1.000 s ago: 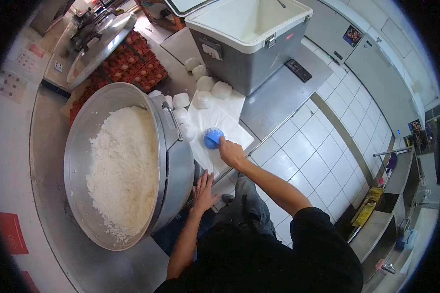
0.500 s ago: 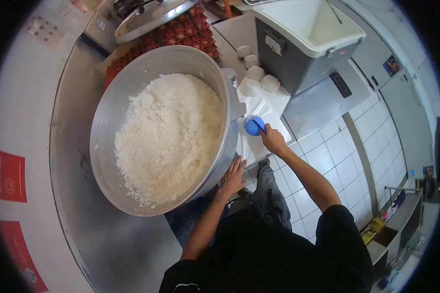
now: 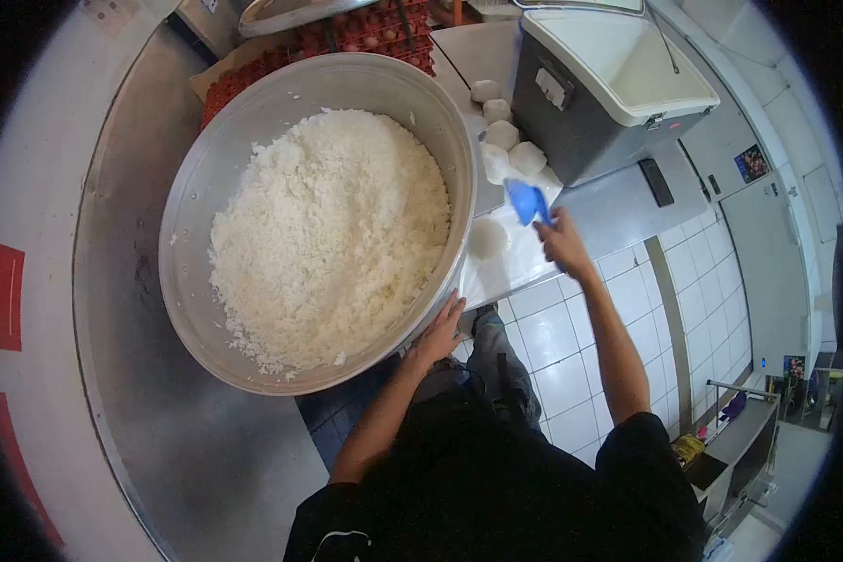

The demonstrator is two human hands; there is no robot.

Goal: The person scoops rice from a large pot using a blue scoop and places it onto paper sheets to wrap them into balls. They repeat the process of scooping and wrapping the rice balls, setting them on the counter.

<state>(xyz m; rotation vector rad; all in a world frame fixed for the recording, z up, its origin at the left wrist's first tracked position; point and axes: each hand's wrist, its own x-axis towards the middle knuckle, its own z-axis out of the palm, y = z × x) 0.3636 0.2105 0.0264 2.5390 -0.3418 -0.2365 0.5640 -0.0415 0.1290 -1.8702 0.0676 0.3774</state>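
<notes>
A blue scoop (image 3: pixel 526 201) is gripped by its handle in my right hand (image 3: pixel 564 242), the fingers closed around it. It is tilted, slightly blurred, above white plastic sheets (image 3: pixel 520 262). Beneath and left of it, a round mound of white rice (image 3: pixel 488 240) sits on the sheets. My left hand (image 3: pixel 438 330) rests with outstretched fingers against the outer wall of a large metal pot (image 3: pixel 468 140), near its lower right rim. Cooked white rice (image 3: pixel 332 244) fills much of the pot. Several rounded white bundles (image 3: pixel 501 136) are grouped behind the sheets.
A grey cooler (image 3: pixel 571 117) with a white interior stands open behind the bundles. A dark phone-like object (image 3: pixel 657 182) lies on the metal counter (image 3: pixel 609 211). Red egg trays (image 3: pixel 384 33) are stacked behind the pot, with a metal lid (image 3: pixel 295 14) on top. White floor tiles (image 3: pixel 553 342) show below.
My right hand has raised the blue scoop up and to the right, exposing the round rice mound on the sheets. My left hand stays against the pot. The view has shifted slightly.
</notes>
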